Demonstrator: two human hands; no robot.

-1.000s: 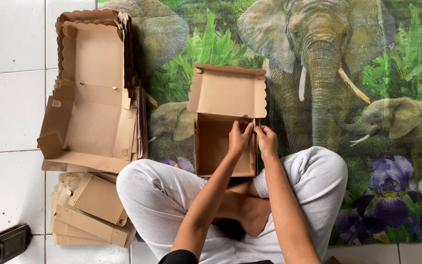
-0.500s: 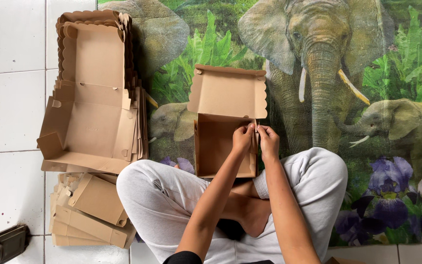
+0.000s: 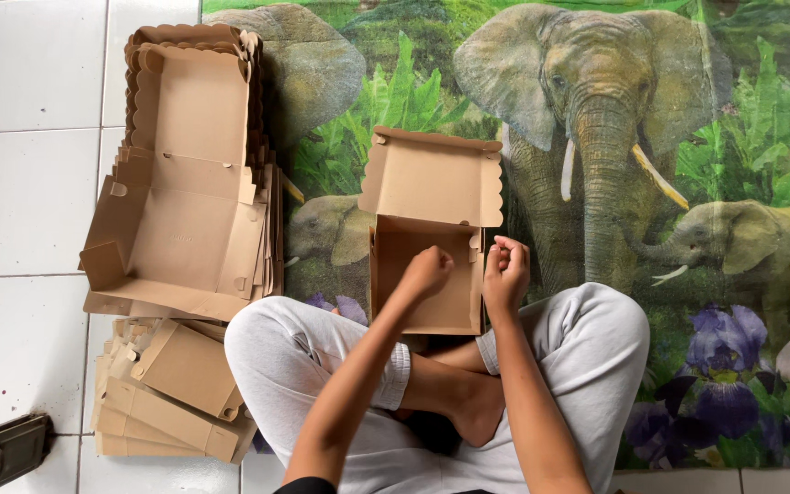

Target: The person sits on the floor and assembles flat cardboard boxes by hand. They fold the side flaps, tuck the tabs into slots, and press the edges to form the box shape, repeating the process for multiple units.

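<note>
The person's left hand [image 3: 427, 272], curled, presses inside the brown box [image 3: 427, 242]; the right hand [image 3: 507, 273] pinches its right wall. Better to keep that wall upright while the flap tucks in.

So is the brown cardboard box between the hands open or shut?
Open: the brown cardboard box has its scalloped lid folded back, interior showing.

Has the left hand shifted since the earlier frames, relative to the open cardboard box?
Yes. The left hand has slid left, away from the box's right wall toward its middle, while the right hand stays at that wall.
</note>
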